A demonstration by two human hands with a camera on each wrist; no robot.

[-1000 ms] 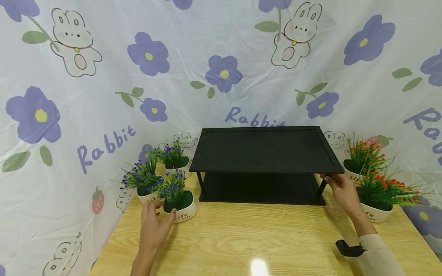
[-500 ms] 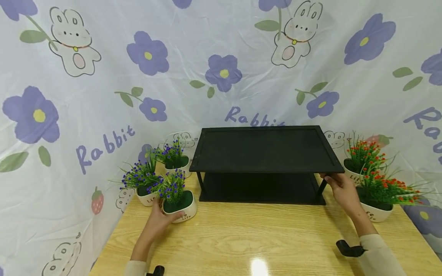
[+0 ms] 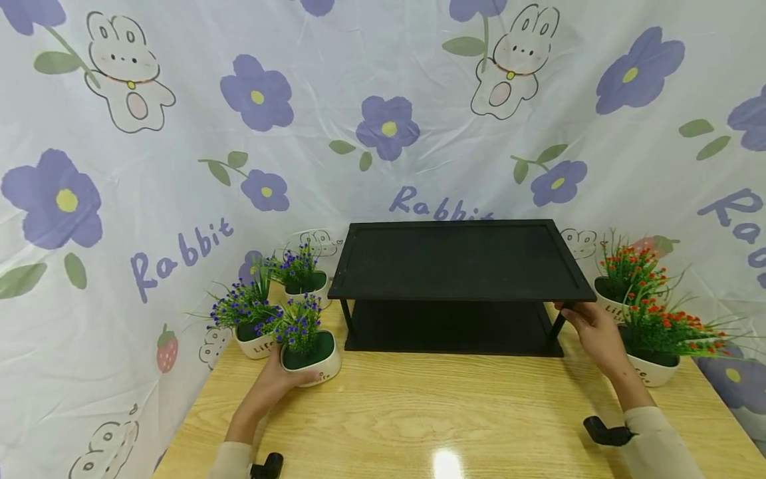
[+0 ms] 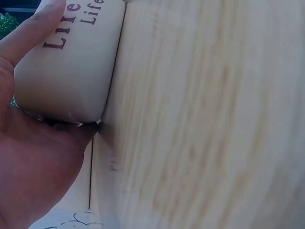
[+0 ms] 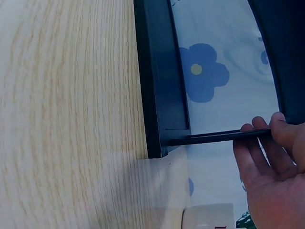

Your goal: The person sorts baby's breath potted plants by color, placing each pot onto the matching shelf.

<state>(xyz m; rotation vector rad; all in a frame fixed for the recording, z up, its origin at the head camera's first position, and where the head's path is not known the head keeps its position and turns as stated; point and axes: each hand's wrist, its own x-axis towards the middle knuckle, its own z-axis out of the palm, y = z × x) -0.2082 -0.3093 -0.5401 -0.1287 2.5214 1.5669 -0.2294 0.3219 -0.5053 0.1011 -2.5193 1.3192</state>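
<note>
My left hand (image 3: 274, 384) grips the front purple-flowered potted plant (image 3: 306, 336), its thumb along the front of the white oval pot and its fingers at the left side, partly hidden. In the left wrist view, "Life" lettering shows on the pot (image 4: 71, 81) beside the thumb, with the base at the wood surface. My right hand (image 3: 596, 336) holds the front right post of the black two-tier shelf (image 3: 461, 259), just under the top board. In the right wrist view, fingertips and thumb close on that thin post (image 5: 209, 139).
Two more purple-flowered pots, one at the left (image 3: 254, 347) and one behind (image 3: 308, 283), stand close to the held one. Right of the shelf are two red-flowered pots, a rear one (image 3: 613, 306) and a front one (image 3: 655, 372). A rabbit-print cloth (image 3: 329, 179) hangs behind the wooden table (image 3: 431, 406).
My left hand has slid forward around the pot, its fingers passing between the two left pots and its thumb moving across the front. The pot and the right hand stay essentially in place.
</note>
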